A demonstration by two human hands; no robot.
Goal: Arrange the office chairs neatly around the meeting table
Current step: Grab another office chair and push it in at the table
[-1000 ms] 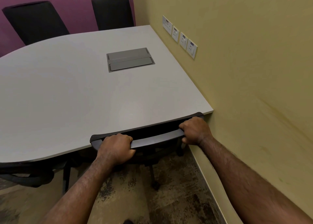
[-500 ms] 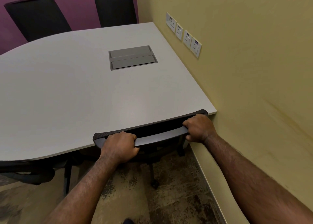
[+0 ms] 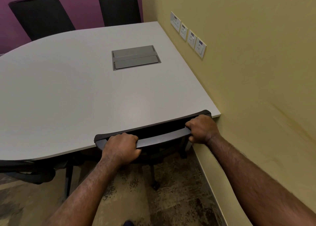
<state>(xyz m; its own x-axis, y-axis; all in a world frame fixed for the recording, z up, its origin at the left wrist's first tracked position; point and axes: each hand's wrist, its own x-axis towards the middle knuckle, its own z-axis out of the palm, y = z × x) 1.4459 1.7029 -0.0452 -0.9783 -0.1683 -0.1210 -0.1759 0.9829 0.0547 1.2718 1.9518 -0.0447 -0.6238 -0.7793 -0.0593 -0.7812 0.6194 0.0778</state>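
I have both hands on the top rail of the near chair (image 3: 160,136), the one closest to the yellow wall (image 3: 256,71) on the right. My left hand (image 3: 120,148) is curled tight around the left end of the rail, fingers wrapped under it; my right hand (image 3: 202,129) is clenched around the right end, just beside the wall. The chair's backrest sits right against the near edge of the meeting table (image 3: 68,89), its seat tucked out of sight under the top, with one caster (image 3: 155,185) showing on the carpet below.

I judge this chair to be essentially home: it looks square to the table edge and pushed in as far as it will go. Across the table, two far chairs (image 3: 42,15) and (image 3: 119,8) stand against the purple wall, backs upright and close to the far edge, so they look placed. The cable hatch (image 3: 136,57) in the tabletop is closed.

What seems left is the chair at the near left (image 3: 25,171), of which I only see a dark armrest and part of the back under the curved table edge; I cannot tell whether it is straight. Whether other chairs wait outside the view, I cannot say.
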